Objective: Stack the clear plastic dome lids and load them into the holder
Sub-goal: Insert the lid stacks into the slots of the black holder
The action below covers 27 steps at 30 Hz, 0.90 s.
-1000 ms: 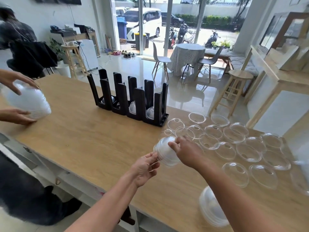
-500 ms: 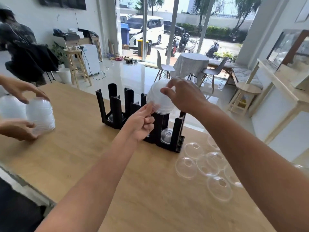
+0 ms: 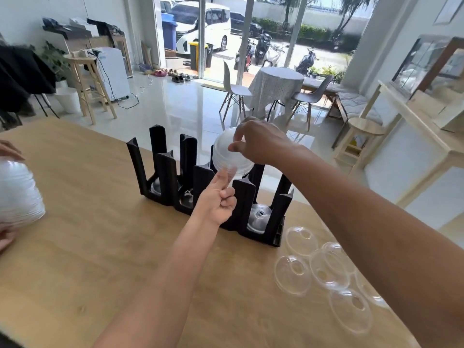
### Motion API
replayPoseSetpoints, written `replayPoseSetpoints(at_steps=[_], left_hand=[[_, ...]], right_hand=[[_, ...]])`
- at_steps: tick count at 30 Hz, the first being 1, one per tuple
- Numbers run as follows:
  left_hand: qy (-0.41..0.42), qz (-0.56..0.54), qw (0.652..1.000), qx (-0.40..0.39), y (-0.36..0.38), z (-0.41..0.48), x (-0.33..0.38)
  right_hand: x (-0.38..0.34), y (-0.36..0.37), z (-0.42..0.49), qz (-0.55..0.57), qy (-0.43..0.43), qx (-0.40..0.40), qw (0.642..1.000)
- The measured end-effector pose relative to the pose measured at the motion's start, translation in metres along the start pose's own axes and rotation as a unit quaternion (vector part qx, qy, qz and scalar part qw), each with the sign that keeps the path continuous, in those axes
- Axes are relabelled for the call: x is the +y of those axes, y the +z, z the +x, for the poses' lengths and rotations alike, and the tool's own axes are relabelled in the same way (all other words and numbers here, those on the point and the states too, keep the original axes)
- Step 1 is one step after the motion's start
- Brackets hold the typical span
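Black holder (image 3: 241,202); clear lids (image 3: 326,270); tan wood table (image 3: 88,247)

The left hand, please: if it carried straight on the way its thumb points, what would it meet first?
Most likely the stack of dome lids that the right hand grips above the holder: the left hand points its thumb up at the stack's lower rim, though depth is unclear.

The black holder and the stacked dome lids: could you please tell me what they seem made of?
The holder looks like matte black moulded plastic, probably: uniform colour, dull sheen. The stack of dome lids looks like thin, glossy clear plastic: translucent, milky where nested.
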<state>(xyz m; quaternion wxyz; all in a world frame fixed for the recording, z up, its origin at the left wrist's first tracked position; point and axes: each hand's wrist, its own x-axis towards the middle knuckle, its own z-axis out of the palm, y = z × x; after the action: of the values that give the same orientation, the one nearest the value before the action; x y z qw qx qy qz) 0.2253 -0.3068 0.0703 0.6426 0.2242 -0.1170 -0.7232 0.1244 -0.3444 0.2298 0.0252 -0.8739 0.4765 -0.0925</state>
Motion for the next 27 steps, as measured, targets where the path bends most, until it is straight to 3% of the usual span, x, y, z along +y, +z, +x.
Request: replayPoseSetpoints(at_steps=[8, 27], left_hand=[[-0.002, -0.056, 0.998, 0.032, -0.014, 0.014, -0.008], [-0.055, -0.053, 0.976, 0.204, -0.085, 0.021, -0.042]], right_hand=[[0.001, 0.018, 0.029, -0.002, 0.007, -0.028, 1.000], [0.014, 0.090, 0.067, -0.046, 0.074, -0.219, 0.972]])
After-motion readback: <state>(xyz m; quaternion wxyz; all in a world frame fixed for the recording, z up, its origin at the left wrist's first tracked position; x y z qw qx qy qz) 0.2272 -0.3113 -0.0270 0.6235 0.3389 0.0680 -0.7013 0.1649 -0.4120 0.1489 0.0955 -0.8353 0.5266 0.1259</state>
